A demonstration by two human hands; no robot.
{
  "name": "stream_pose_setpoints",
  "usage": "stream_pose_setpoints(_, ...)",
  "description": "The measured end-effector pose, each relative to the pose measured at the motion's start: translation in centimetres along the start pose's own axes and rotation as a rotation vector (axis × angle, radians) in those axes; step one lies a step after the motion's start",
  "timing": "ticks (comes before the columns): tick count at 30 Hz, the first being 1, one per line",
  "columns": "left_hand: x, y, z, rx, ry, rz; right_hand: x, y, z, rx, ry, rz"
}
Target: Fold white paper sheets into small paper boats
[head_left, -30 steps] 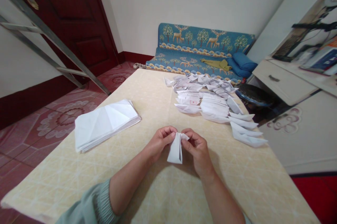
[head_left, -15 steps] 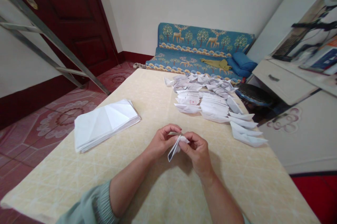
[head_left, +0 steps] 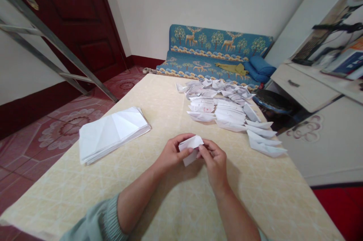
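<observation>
Two hands work near the front edge of the cream table (head_left: 68,195), about mid-width. L hand (head_left: 172,154) & R hand (head_left: 214,161) are both curled in, not spread, pinching a small folded white paper (head_left: 190,149) btwn thumbs & fingertips. Paper is held above the table, gripped from both sides, w/ L thumb (head_left: 185,151) pressed on its front face. Exact fold shape partly hidden by fingers.

Left on table: thick stack of folded white sheets (head_left: 113,133), lying flat, well apart from both hands. Far right part of table: big loose heap of folded paper boats (head_left: 218,110), some w/ printed text & red marks, nearer R hand than L. A few more boats (head_left: 265,146) sit near table's right edge. Pale green knit sleeve (head_left: 96,218) at table's near edge, on L arm.

Beyond table's far end: teal deer-pattern sofa (head_left: 218,40) w/ blue cushion (head_left: 261,65). Left of table: metal ladder (head_left: 48,37) leaning in front of dark red door (head_left: 70,18). Right of table: white drawer unit (head_left: 303,86).
</observation>
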State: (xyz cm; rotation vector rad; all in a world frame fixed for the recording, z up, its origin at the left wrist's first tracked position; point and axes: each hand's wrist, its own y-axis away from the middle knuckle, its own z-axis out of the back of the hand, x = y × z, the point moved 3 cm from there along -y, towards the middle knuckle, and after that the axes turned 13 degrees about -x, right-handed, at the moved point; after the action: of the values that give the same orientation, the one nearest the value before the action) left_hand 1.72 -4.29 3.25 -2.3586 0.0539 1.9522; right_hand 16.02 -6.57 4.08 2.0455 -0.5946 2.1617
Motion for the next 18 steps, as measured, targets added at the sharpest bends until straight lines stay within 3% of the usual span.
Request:
stream_pose_setpoints(5,0.7,-0.1,0.3,-0.054,0.030,0.104,0.0,-0.5,0.6,-0.159,0.123,0.149)
stream_pose_setpoints(7,0.9,0.0,0.1,-0.032,0.029,0.136,-0.5,-0.7,0.6,-0.174,0.103,0.069)
stream_pose_setpoints(12,1.0,0.1,0.0,0.000,0.018,0.168,-1.9,-0.6,-0.1,-0.032,-0.052,-0.210)
stream_pose_setpoints(18,0.6,0.0,0.2,0.048,-0.213,-0.031,-2.4,-0.8,0.1,-0.107,-0.066,-0.289)
